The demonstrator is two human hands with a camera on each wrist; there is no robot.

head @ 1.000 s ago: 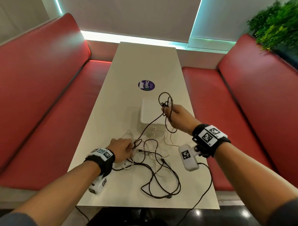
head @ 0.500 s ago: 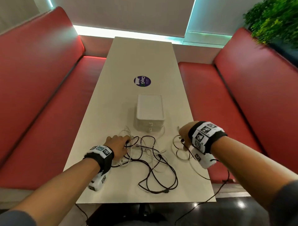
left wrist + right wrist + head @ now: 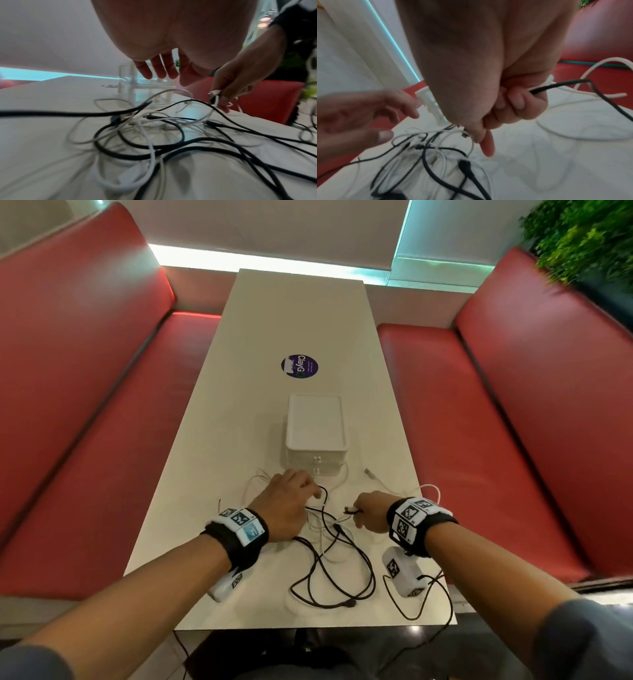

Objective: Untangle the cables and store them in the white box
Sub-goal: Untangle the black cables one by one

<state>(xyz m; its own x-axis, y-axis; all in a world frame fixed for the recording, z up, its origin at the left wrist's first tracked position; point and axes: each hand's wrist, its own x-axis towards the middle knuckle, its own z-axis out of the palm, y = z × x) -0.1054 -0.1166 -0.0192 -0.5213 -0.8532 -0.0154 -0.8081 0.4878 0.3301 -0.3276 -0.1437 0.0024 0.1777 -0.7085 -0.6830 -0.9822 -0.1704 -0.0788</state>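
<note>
Freeing one lead at a time is the sensible way through this step, judged from how the tangle of black and white cables [image 3: 329, 556] lies at about 6 o'clock on the cream table [image 3: 212, 446], just short of the white box [image 3: 314, 426] that stands shut near the middle.

The right hand [image 3: 371, 510] has its fingers curled round a black cable together with a white cable [image 3: 583, 75] — the right wrist view shows both running out of the fist toward 3 o'clock. Plug ends poke from that fist toward 9 o'clock.

The left hand [image 3: 284, 505] hangs over the pile with fingers [image 3: 157, 67] straight and slightly spread, holding nothing in the left wrist view; whether any fingertip touches a strand, I cannot tell.

Done well, the spread hand would pin the heap flat while the other draws its pair out slowly toward 3 o'clock, stopping whenever a loop tightens — a hard tug would likely cinch the crossings at the centre. No cable is in the box yet.
</note>
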